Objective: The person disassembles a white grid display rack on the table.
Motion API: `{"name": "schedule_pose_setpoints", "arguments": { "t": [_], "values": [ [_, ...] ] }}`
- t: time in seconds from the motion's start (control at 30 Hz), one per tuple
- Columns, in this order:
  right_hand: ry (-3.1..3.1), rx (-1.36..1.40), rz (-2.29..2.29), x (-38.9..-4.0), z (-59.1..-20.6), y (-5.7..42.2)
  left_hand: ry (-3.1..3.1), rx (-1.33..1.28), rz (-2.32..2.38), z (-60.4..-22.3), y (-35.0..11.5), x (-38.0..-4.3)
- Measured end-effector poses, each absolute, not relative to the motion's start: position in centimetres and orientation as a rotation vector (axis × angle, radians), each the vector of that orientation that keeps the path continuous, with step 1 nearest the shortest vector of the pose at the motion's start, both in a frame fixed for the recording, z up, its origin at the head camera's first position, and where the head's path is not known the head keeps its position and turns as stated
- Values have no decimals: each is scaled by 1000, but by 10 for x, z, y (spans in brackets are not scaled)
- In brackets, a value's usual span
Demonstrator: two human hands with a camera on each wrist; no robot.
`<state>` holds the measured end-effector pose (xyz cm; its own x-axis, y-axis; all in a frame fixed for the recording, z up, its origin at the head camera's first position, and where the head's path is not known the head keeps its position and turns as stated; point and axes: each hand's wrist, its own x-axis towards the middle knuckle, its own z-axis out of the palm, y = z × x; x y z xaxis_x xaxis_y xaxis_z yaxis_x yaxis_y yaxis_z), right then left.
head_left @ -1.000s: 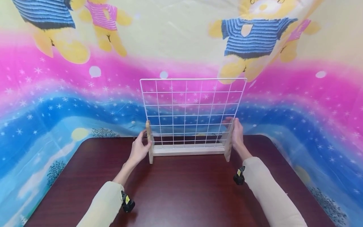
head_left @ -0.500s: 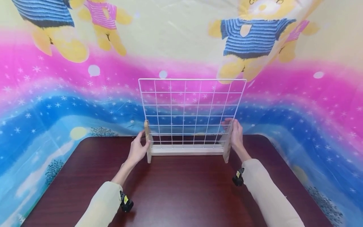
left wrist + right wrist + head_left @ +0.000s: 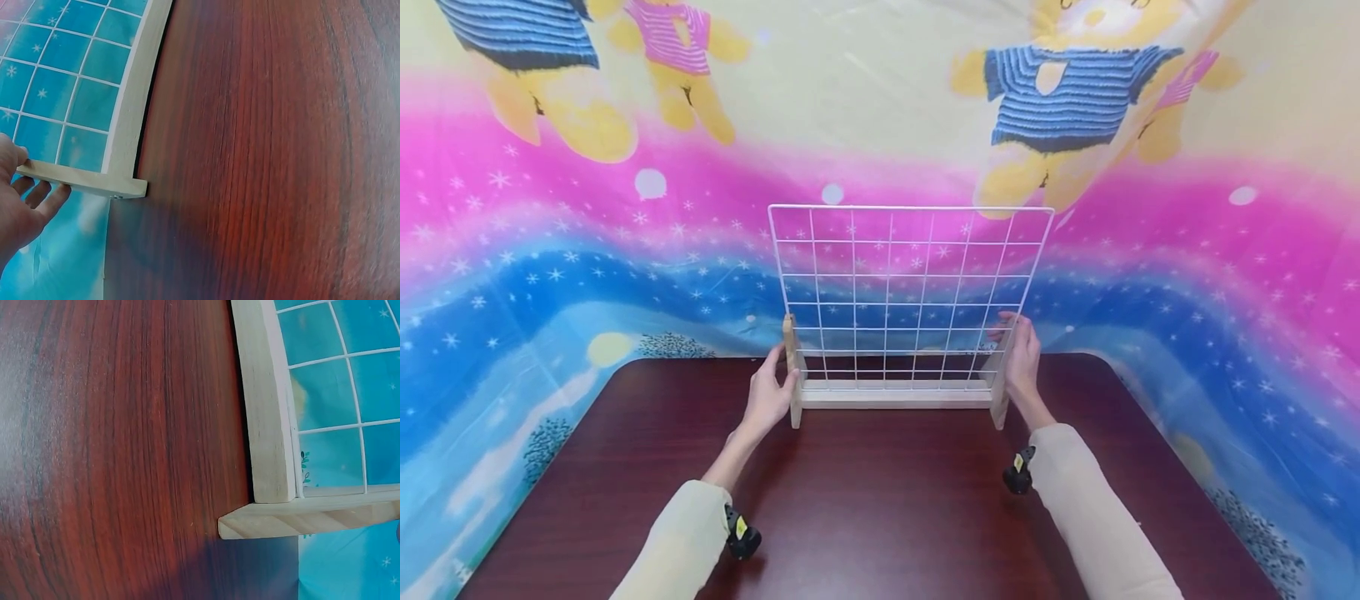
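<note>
Evidently held at both ends: white wire grid (image 3: 891,275) in wooden stand (image 3: 895,400)

Left hand (image 3: 765,396): grip closed on the left upright (image 3: 81,178), thumb on one face, fingers on the other. Right hand (image 3: 1022,358): grip round the right upright (image 3: 300,520), fingers showing past its far side; thumb position cannot be told. Between them, the grid stands upright, its lower edge along the pale crossbar (image 3: 269,419) joining both uprights. The stand is near the far edge of the dark red-brown table (image 3: 880,500). Beyond hangs a bear-printed cloth (image 3: 880,125).
</note>
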<state>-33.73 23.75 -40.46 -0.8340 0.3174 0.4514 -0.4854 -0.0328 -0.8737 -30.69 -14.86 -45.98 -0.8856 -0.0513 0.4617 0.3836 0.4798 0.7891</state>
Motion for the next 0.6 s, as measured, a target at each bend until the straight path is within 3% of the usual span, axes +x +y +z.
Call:
{"name": "schedule_pose_setpoints", "arguments": {
  "t": [0.23,0.6],
  "values": [
    [-1695,137,1925,-338,-407,236,-2200,-294,-1369,-468,-145,-300],
    [-1678,156,1910,-343,-413,239,-2093,-116,-1446,-466,-132,-291]
  ]
}}
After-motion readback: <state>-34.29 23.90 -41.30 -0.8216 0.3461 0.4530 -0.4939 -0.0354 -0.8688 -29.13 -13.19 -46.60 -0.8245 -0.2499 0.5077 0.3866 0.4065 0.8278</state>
